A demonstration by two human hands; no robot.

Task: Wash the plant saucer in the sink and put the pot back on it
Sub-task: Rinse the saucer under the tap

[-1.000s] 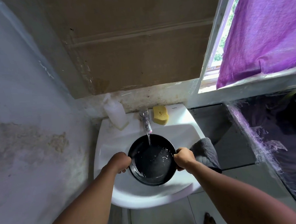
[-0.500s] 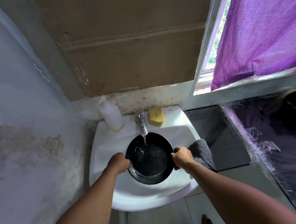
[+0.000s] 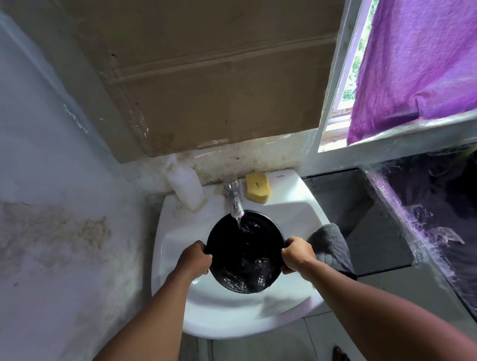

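Shifted since the earlier frame: saucer (image 3: 246, 252) tilted more steeply, near edge dipped, water pooling low. Held over the sink (image 3: 178, 267) bowl, far rim directly under the tap (image 3: 234, 200), presumably so the stream rinses across the inside and drains off. Left hand (image 3: 194, 259) gripping the rim left of the tap, right hand (image 3: 296, 255) gripping opposite, both curled tight for balance. Sponge (image 3: 257, 187) right of the tap, unused. Pot not in view.

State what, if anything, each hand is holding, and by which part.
Both hands hold the black saucer by its rim: the left hand grips the left edge, the right hand the right edge, under the running tap.
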